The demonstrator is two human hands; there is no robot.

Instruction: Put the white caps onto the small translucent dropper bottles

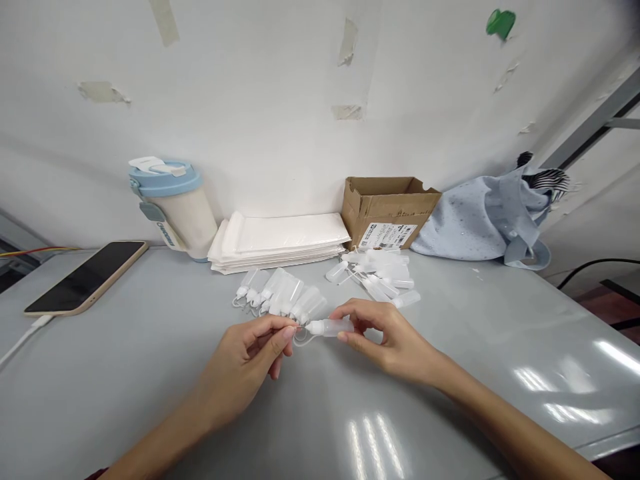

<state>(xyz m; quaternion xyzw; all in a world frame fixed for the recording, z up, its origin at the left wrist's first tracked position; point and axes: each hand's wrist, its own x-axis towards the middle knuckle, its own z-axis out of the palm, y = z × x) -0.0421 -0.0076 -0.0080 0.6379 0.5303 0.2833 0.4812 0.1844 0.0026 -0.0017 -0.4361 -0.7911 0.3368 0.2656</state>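
Note:
In the head view my right hand [383, 337] grips a small translucent squeeze bottle [334, 327] between thumb and fingers. The bottle lies level, its white nozzle pointing left. Thumb and forefinger of my left hand [263, 347] are pinched together just short of the nozzle tip. Something thin shows at those fingertips, too small to name. A thin white loop hangs below the nozzle. Behind my hands, a row of similar squeeze bottles [287, 293] with white tops lies on the grey table [280, 427]. Farther right is a loose pile of more small bottles [395, 273].
A cardboard box [350, 213] stands against the wall beside a stack of white padded envelopes [290, 233]. To the left are a tumbler [185, 210] with a blue lid and a phone [90, 277] on a cable. A light blue cloth bag [463, 223] sits at right.

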